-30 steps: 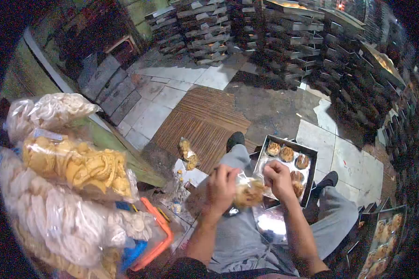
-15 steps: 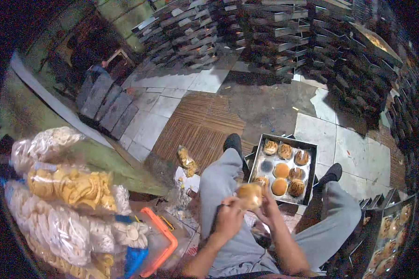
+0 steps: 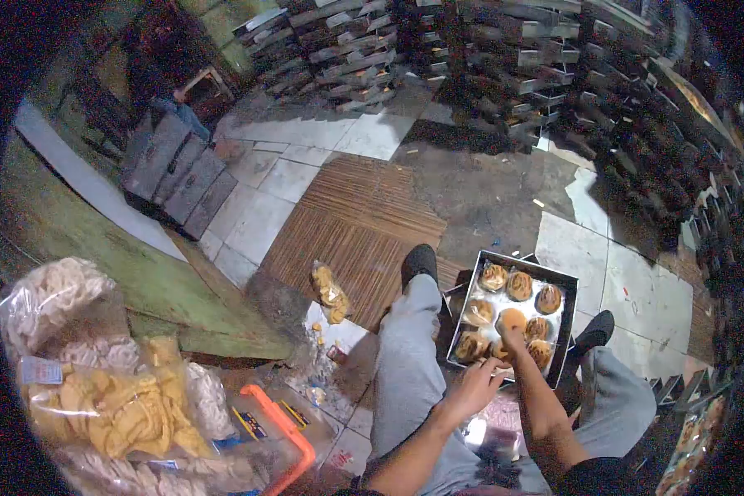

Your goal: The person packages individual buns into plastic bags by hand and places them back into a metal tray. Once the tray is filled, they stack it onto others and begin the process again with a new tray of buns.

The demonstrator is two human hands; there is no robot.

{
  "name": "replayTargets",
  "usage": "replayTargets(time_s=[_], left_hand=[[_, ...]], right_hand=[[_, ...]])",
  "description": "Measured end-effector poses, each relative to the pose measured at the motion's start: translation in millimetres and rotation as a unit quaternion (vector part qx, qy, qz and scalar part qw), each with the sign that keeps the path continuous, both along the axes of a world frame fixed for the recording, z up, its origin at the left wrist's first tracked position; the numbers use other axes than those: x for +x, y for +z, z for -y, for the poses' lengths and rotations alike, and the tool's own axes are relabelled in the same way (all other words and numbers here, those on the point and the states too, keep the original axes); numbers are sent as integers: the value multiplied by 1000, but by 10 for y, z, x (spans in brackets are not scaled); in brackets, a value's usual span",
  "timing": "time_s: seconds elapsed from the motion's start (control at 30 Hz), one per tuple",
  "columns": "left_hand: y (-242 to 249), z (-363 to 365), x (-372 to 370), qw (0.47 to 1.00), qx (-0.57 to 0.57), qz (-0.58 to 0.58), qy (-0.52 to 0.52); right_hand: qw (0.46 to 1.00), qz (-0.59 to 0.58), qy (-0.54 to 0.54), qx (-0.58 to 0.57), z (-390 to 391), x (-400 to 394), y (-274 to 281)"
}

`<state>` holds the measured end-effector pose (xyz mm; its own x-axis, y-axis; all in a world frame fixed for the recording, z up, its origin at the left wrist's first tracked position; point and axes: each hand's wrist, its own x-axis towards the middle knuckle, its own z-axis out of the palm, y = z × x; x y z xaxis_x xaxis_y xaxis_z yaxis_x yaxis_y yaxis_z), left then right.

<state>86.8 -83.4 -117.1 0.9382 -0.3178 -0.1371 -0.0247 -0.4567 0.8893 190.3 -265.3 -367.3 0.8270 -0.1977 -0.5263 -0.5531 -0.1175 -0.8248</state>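
Bun (image 3: 513, 317) in the tray (image 3: 568, 326): nearest, left hand (image 3: 477, 384) at the near edge, fingers bent, can't tell what they hold; beyond, right hand (image 3: 512, 336) over the bun, grip hidden; gentle pressure should spare its top.

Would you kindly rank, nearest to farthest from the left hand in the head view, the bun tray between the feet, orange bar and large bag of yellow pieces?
1. Bun tray: just ahead of the left hand.
2. Orange bar: to the left.
3. Large bag of yellow pieces: farther left.
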Motion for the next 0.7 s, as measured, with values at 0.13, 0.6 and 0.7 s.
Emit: replayTargets(time_s=[0.13,0.6,0.7], left_hand=[[-66,-92,-49,996,84,-17,16],[89,-125,-1088,977,73,-89,-177],[134,-75,-975,975,40,-131,-177]], right_hand=[[924,106,267,-252,-91,-878,1085],[873,216,253,-358,-326,-3033,2455],[898,180,309,-255,-169,-2917,2655]])
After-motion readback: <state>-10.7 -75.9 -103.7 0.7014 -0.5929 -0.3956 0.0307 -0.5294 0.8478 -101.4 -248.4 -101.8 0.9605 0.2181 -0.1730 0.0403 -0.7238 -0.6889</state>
